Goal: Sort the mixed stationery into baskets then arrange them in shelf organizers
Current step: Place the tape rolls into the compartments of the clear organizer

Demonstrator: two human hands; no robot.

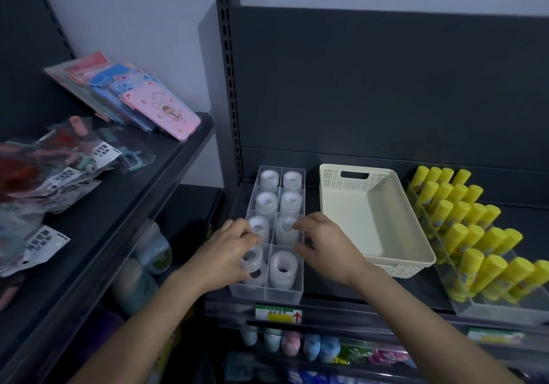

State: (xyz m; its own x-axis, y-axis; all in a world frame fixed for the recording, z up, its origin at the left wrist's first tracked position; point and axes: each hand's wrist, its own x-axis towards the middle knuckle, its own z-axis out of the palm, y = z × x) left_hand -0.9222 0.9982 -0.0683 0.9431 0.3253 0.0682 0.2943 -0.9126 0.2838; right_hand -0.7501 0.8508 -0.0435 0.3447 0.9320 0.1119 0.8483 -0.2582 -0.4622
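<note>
- gripping a clear tape roll, the left hand curls its fingers round it; the roll sits tilted over the front-left cell of the clear divided organizer.
- just right of that grip, past a thin divider wall, the front-right cell holds a stack of rolls.
- the right hand has bent fingers on the top of a roll one cell behind the stack; whether it grasps or only touches cannot be told.
- right of that hand, a narrow strip of dark shelf separates the organizer's edge from a cream basket.
- farther right stand yellow glue sticks.
- behind both hands, more cells hold rolls.
</note>
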